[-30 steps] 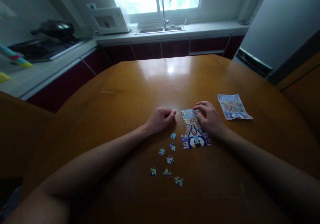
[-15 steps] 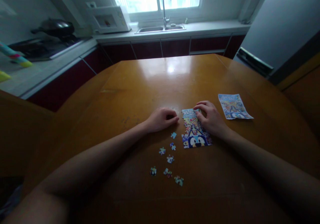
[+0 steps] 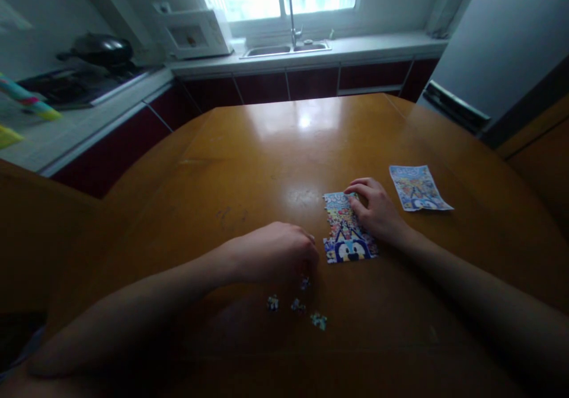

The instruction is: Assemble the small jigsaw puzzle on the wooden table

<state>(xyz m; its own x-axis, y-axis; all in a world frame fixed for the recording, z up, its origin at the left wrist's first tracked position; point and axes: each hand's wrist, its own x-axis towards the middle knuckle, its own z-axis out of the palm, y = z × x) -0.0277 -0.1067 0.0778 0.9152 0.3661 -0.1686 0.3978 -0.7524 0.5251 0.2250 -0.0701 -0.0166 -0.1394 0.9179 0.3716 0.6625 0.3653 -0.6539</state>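
A partly assembled jigsaw puzzle lies flat on the table, with a blue cartoon dog's face at its near end. My right hand rests on its right side, thumb and fingers spread apart over the pieces. Left of the puzzle, my left hand is low over the table with its fingers curled down together. Its fingertips are hidden, and so is whatever they hold. Just below it lie loose puzzle pieces: one by the fingers, one at left, and others nearer me.
A creased picture sheet with the same dog lies to the right on the wooden table. Beyond are a sink, a microwave, a stove with a wok and a grey fridge.
My left hand has come toward me from beside the puzzle's top left, down over the loose pieces, and now covers several of them. My right hand has stayed on the puzzle.
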